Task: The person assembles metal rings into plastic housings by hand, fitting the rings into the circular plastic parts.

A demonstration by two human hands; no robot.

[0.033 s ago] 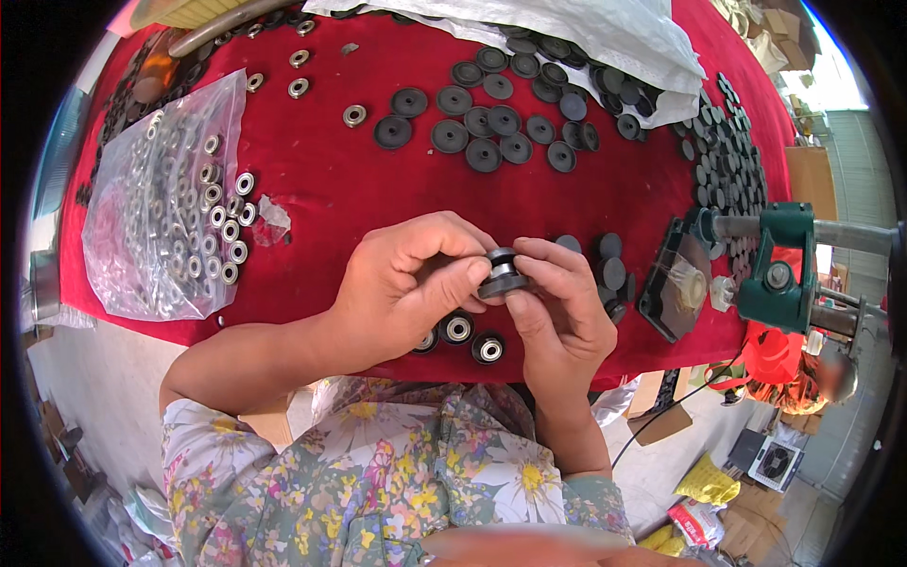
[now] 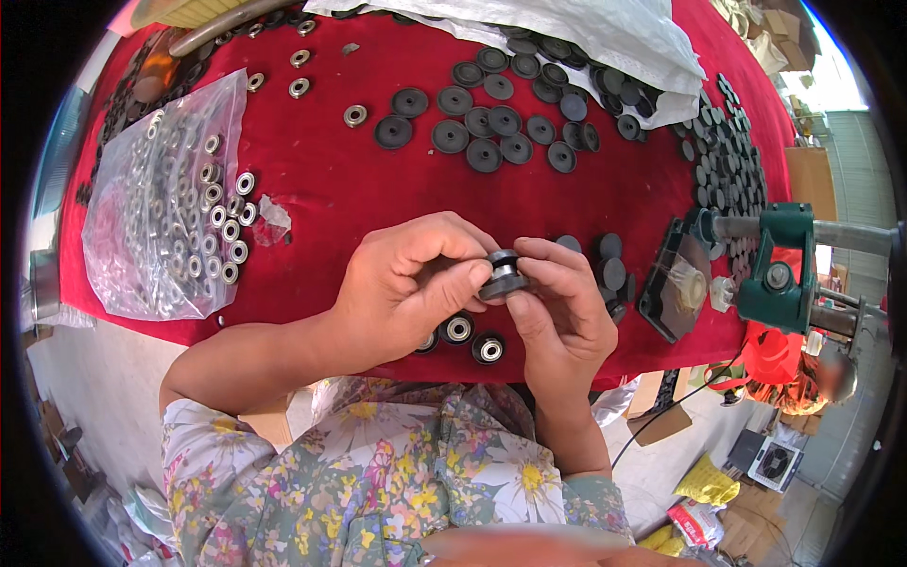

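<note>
Spool and hands: next to nothing has moved since the earlier frame; the spool (image 2: 504, 272), my left hand (image 2: 416, 283) and my right hand (image 2: 565, 307) match it but for a hair's shift.
What that means: the work stands at the same point, the spool up in my fingers and not set down.
Spool: centre of the frame, slightly tilted, a silver bearing (image 2: 506, 270) showing between an upper cap (image 2: 502, 256) and a lower cap (image 2: 503, 285); the gap between the caps shows, but I cannot tell how firmly they sit.
Left hand: pinching the spool's left side between thumb and curled forefinger.
Right hand: gripping its right side, thumb low, fingertips above.
Filled caps: just below my hands, bearings sit in black caps (image 2: 489, 350) near the worktop's (image 2: 331, 194) edge; one is partly hidden by my left hand.
Loose bearings: left of the frame, spilling from the clear bag (image 2: 128, 231).
Bare caps: a black cluster (image 2: 483, 154) at upper centre, a smaller group (image 2: 612, 274) right of my right hand.
Green clamp: right of the frame (image 2: 775, 293), well apart from my hands.
</note>
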